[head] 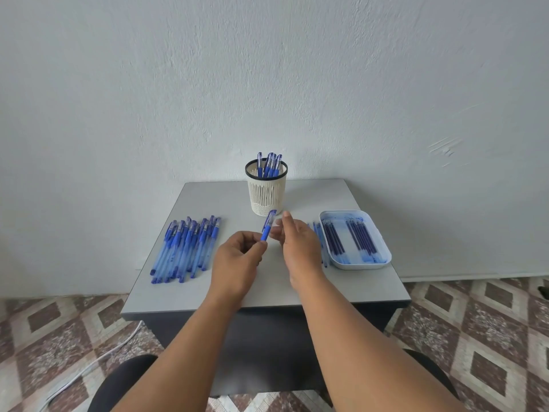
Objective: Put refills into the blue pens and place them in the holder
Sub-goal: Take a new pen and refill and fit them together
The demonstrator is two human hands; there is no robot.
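Small grey bench (208,281) against a pale textured wall (148,84), diamond-tiled floor (490,337) below. Left hand (237,263) fingers pinching a blue pen (268,225) mid-bench; right hand (297,245) fingers relaxed beside it. Holder (266,188) at 12 o'clock.

Translucent plastic pens (184,248), slotted matt plastic holder (266,188), smooth matt table (341,286).

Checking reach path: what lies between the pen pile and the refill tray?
In the head view, both hands: left hand gripping a blue pen, right hand beside it.

pale wall (267,69), patterned floor (475,337), grey table (267,289)
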